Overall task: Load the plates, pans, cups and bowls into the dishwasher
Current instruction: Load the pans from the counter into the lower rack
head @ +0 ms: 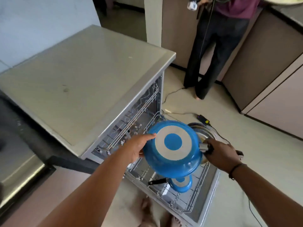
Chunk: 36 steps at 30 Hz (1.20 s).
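Observation:
A large blue pan is held upside down above the dishwasher's pulled-out lower rack, its pale ring and blue centre facing me. My left hand grips the pan's left rim. My right hand grips its handle on the right. In the rack below lies a smaller blue pan, bottom up, with a black handle. A steel bowl or pan stands at the rack's far end, partly hidden by the big pan.
The dishwasher has a flat grey top; its upper rack sits inside. Another person stands behind it on the floor. A cable and black adapter lie on the floor. Cabinets line the right.

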Motion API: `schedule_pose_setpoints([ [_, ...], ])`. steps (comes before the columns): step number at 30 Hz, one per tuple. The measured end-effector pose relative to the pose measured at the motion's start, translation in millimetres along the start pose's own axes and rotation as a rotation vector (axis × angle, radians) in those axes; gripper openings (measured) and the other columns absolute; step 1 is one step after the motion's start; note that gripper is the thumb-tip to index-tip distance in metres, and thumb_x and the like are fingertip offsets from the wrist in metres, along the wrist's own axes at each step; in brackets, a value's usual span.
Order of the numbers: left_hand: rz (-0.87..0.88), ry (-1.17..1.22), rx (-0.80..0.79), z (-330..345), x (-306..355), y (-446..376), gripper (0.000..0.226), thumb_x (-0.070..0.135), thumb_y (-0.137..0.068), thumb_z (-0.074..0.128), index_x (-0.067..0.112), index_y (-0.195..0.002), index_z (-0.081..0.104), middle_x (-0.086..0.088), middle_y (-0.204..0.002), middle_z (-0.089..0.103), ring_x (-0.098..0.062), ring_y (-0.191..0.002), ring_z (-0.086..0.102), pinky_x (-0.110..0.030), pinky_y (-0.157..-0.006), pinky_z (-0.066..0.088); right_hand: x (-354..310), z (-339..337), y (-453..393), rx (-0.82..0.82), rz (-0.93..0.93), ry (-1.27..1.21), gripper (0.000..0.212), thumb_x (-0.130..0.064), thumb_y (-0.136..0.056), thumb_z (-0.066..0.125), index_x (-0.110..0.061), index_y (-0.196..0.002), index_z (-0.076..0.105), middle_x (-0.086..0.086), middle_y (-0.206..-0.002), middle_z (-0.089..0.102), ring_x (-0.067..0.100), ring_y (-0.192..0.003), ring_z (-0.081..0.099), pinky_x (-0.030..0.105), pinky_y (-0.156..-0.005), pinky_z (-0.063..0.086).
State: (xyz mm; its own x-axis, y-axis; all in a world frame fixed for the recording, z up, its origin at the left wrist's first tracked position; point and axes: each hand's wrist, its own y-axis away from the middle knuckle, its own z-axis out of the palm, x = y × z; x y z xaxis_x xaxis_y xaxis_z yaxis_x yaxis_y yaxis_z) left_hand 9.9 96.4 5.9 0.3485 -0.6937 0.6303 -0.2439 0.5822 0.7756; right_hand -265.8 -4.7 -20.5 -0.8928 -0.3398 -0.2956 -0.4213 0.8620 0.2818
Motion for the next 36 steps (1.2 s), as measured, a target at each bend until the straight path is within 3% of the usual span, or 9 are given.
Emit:
schedule_pose_setpoints([
  [4, -0.17, 0.051, 0.009, -18, -35, -48, 0.038, 0.027, -0.082, 0.073, 0.007, -0.113, 0.063, -0.012, -0.104, 0.07, -0.027, -0.091, 0.066, -0.033, -0.066, 0.054, 3, 46, 5, -0.169, -0.013, -0.018, 0.022, -0.04, -0.082, 0.056, -0.034, -0.102, 0.05, -0.009, -0.094, 0.067, 0.022, -0.092, 0.064, 0.03, -0.08, 0.043],
  [8, -0.236, 0.026, 0.024, -36, -72, -85, 0.038, 0.03, -0.081, 0.074, 0.008, -0.111, 0.064, -0.015, -0.108, 0.068, -0.032, -0.102, 0.063, -0.04, -0.087, 0.051, 2, 85, 6, -0.298, -0.02, -0.041, 0.022, -0.042, -0.078, 0.055, -0.036, -0.097, 0.046, -0.014, -0.091, 0.059, 0.016, -0.094, 0.06, 0.028, -0.075, 0.036],
  [14, -0.285, -0.104, -0.046, -59, -125, -126, 0.038, 0.019, -0.08, 0.075, 0.005, -0.113, 0.063, -0.016, -0.108, 0.07, -0.033, -0.106, 0.062, -0.04, -0.091, 0.047, 3, 137, -20, -0.427, -0.009, -0.02, 0.025, -0.039, -0.081, 0.055, -0.034, -0.105, 0.052, -0.009, -0.098, 0.06, 0.019, -0.099, 0.058, 0.031, -0.085, 0.042],
  [16, -0.269, -0.12, -0.026, -67, -137, -148, 0.034, 0.015, -0.08, 0.074, 0.004, -0.11, 0.064, -0.015, -0.103, 0.071, -0.029, -0.097, 0.065, -0.036, -0.085, 0.049, 3, 163, -37, -0.469, -0.004, -0.036, 0.025, -0.04, -0.083, 0.057, -0.034, -0.106, 0.054, -0.007, -0.1, 0.063, 0.02, -0.099, 0.061, 0.031, -0.087, 0.045],
  [20, -0.205, -0.133, 0.064, -86, -152, -203, 0.019, 0.01, -0.079, 0.074, 0.008, -0.096, 0.066, -0.009, -0.084, 0.07, -0.016, -0.068, 0.066, -0.021, -0.056, 0.05, -1, 219, -81, -0.492, -0.001, -0.06, 0.033, -0.041, -0.084, 0.061, -0.035, -0.116, 0.055, -0.002, -0.108, 0.066, 0.027, -0.102, 0.063, 0.035, -0.087, 0.05],
  [23, -0.211, -0.151, 0.153, -97, -165, -249, 0.004, 0.013, -0.083, 0.069, 0.014, -0.085, 0.066, 0.005, -0.062, 0.067, -0.012, -0.058, 0.059, -0.02, -0.052, 0.044, -8, 262, -121, -0.476, -0.037, -0.054, 0.026, -0.039, -0.086, 0.06, -0.033, -0.111, 0.056, 0.0, -0.106, 0.065, 0.029, -0.098, 0.063, 0.033, -0.08, 0.046],
  [29, -0.216, -0.137, 0.311, -112, -193, -315, 0.009, 0.023, -0.082, 0.066, 0.018, -0.075, 0.065, 0.008, -0.051, 0.063, -0.016, -0.058, 0.057, -0.026, -0.059, 0.043, -21, 329, -167, -0.433, -0.048, -0.04, 0.025, -0.034, -0.086, 0.059, -0.029, -0.11, 0.058, 0.003, -0.105, 0.065, 0.032, -0.098, 0.063, 0.036, -0.079, 0.047],
  [34, -0.245, -0.089, 0.231, -115, -212, -341, 0.009, 0.025, -0.088, 0.061, 0.021, -0.083, 0.067, 0.003, -0.073, 0.069, -0.021, -0.08, 0.06, -0.034, -0.08, 0.043, -12, 361, -184, -0.473, -0.04, 0.002, 0.024, -0.029, -0.088, 0.056, -0.025, -0.111, 0.059, 0.004, -0.108, 0.064, 0.033, -0.1, 0.062, 0.037, -0.08, 0.048],
  [36, -0.24, -0.079, 0.207, -114, -213, -349, 0.007, 0.023, -0.088, 0.061, 0.021, -0.083, 0.065, 0.008, -0.065, 0.07, -0.018, -0.076, 0.06, -0.031, -0.075, 0.043, -6, 370, -188, -0.492, -0.04, 0.032, 0.025, -0.031, -0.088, 0.056, -0.024, -0.113, 0.059, 0.004, -0.109, 0.064, 0.031, -0.101, 0.062, 0.037, -0.08, 0.048],
])
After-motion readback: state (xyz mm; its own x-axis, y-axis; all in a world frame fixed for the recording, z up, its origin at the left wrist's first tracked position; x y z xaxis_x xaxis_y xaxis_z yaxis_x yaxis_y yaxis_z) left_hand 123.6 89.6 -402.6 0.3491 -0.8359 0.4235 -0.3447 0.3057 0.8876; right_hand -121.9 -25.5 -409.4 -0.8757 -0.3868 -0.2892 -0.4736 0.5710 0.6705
